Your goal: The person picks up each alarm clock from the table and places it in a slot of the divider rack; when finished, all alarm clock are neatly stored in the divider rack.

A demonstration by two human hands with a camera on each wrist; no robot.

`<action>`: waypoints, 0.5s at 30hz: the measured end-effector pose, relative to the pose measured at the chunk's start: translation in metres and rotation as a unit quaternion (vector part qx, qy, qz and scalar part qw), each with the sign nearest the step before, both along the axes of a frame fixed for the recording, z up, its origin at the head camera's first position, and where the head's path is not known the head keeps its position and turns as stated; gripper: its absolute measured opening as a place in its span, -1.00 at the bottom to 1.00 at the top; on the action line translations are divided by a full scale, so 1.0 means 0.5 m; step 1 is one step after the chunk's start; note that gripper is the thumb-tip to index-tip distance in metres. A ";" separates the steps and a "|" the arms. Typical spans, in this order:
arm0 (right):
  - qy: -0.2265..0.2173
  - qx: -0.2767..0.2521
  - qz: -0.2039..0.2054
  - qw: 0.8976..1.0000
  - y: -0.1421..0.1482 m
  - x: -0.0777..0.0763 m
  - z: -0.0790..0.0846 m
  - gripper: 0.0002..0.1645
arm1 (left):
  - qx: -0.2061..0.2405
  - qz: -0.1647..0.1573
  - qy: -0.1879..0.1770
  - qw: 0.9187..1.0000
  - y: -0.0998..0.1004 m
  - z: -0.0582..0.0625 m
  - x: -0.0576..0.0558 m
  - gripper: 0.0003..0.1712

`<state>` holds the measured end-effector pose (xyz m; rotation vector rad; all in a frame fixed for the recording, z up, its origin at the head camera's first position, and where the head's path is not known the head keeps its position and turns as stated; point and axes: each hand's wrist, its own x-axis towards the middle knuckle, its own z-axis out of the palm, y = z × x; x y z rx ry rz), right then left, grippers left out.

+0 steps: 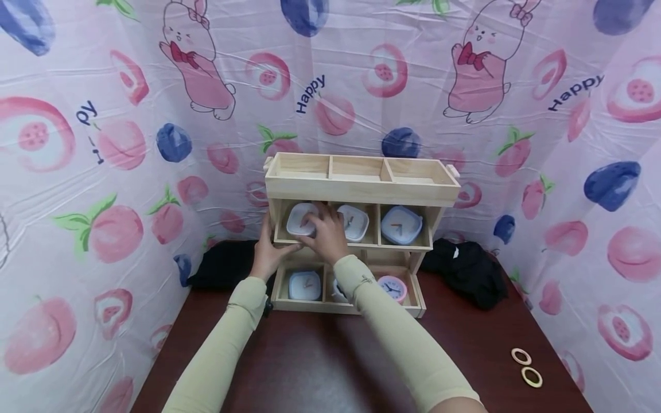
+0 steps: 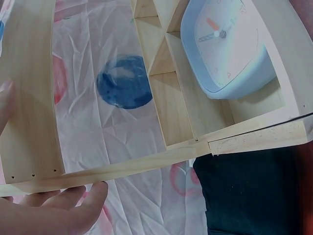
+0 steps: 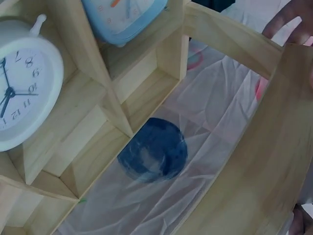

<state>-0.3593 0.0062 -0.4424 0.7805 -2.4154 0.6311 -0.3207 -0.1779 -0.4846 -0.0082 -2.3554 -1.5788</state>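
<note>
A three-tier wooden shelf (image 1: 361,188) stands at the table's back. Its middle tier holds three pale square alarm clocks. My right hand (image 1: 331,234) reaches into the left compartment and pinches the left alarm clock (image 1: 298,219), thumb at its lower edge, fingers over its right side. The middle clock (image 1: 357,225) is partly behind that hand; the right clock (image 1: 401,225) leans in its own compartment. My left hand (image 1: 265,253) grips the shelf's left side, its fingers (image 2: 98,193) along the side rail in the left wrist view.
On the bottom tier sit a blue clock (image 1: 304,285), a white round clock (image 3: 29,88) and a pink clock (image 1: 393,287). Black cloths (image 1: 465,272) lie on both sides. Two rings (image 1: 531,377) lie at the right table edge. Printed curtains (image 1: 341,69) surround the table.
</note>
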 end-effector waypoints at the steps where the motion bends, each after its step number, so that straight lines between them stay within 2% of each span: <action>1: 0.000 0.002 0.000 1.000 0.001 -0.001 -0.001 -0.58 | -0.001 0.000 0.000 1.000 0.000 0.000 -0.001 0.48; 9: 0.010 0.012 0.013 1.000 0.015 0.006 -0.017 -0.65 | -0.003 -0.006 0.002 1.000 0.001 0.001 0.000 0.48; 12: 0.027 -0.007 0.034 0.999 0.029 0.028 -0.027 -0.65 | -0.006 -0.007 -0.001 1.000 -0.002 -0.001 0.008 0.46; 15: 0.051 -0.031 0.050 0.997 0.054 0.064 -0.038 -0.66 | -0.021 -0.005 -0.008 1.000 -0.009 -0.005 0.023 0.42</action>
